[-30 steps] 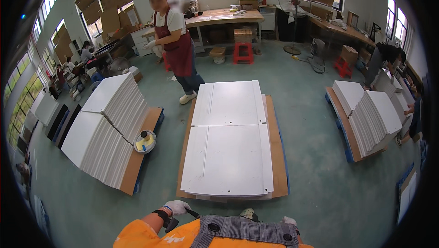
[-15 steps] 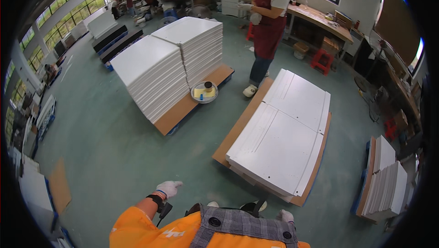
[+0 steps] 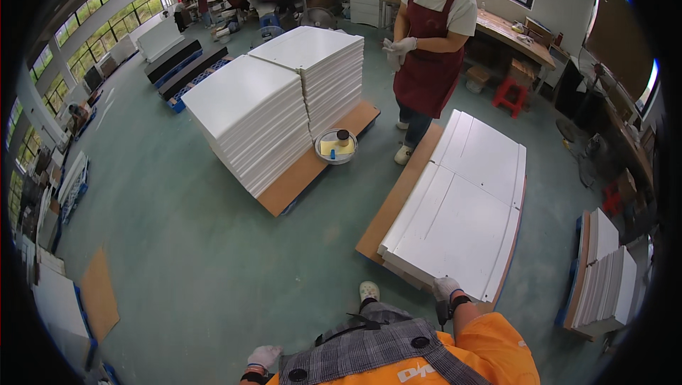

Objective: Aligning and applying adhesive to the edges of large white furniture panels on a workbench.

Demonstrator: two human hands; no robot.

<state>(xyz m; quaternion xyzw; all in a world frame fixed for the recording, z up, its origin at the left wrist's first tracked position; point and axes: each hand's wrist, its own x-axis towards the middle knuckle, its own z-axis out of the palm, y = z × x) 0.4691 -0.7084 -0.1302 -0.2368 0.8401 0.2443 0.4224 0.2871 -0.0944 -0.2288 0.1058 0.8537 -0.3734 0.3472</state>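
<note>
Right hand [image 3: 446, 288] has moved to the near edge of white panels [image 3: 458, 218] on brown board [image 3: 393, 207], left hand [image 3: 265, 356] low, both grips unclear; panels seem stiff, slippery, best held by edges

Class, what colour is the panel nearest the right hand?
White: the panel shows best in the head view.

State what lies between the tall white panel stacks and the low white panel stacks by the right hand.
The head view shows brown board margins, a round grey basin, green floor and, at the far end, a person in a maroon apron.
</note>
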